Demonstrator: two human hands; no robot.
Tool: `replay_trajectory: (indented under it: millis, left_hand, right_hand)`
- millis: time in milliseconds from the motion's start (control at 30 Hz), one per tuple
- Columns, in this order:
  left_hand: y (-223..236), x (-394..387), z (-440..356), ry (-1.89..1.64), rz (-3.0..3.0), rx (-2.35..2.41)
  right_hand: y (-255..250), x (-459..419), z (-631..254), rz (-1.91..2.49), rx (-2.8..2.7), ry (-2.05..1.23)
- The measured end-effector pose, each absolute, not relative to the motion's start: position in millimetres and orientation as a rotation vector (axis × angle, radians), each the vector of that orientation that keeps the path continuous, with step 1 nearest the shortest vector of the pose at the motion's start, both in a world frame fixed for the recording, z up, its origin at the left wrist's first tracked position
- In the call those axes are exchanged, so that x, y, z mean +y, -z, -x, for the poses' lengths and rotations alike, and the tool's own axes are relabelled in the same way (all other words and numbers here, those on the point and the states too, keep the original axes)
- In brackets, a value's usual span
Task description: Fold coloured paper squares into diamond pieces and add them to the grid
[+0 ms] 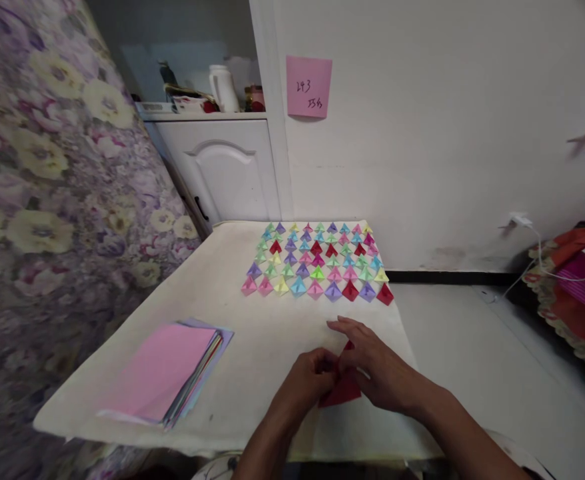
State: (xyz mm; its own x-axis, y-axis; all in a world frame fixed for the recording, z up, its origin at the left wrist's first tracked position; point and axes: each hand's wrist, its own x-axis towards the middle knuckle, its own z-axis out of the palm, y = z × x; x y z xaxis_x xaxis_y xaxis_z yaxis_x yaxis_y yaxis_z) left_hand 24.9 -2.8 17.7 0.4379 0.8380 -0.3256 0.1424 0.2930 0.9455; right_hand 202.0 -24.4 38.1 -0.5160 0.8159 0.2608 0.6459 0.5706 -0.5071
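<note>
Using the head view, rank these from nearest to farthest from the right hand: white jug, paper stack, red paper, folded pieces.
Right hand outward:
1. Red paper: right at the hand.
2. Folded pieces: in rows just beyond it.
3. Paper stack: off to the left.
4. White jug: far left, on the shelf.

We're seeing matt paper mostly: the red sheet, the stack, the little folded pieces. Table cover looks like matt cloth to us, floral curtain too; cupboard door's smooth, faintly glossy.
</note>
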Motion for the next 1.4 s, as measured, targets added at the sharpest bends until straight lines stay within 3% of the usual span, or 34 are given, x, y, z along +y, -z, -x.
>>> replay_trajectory:
  millis: [433, 933, 1400]
  left_hand:
    - [5.3, 4.2, -31.6, -0.616, -1.424, 1.218]
    - [1.8, 7.1, -23.3, -0.805, -1.552, 1.470]
    - [-2.4, 5.7, -25.2, -0.778, -1.492, 1.277]
  right_hand:
    - [-36.1, -26.7, -200.5, 1.182, -2.360, -0.545]
    - [-33.4, -33.2, -204.3, 1.235, -2.297, -0.631]
    - [-32.5, -29.8, -198.4, 1.142, -2.225, -0.811]
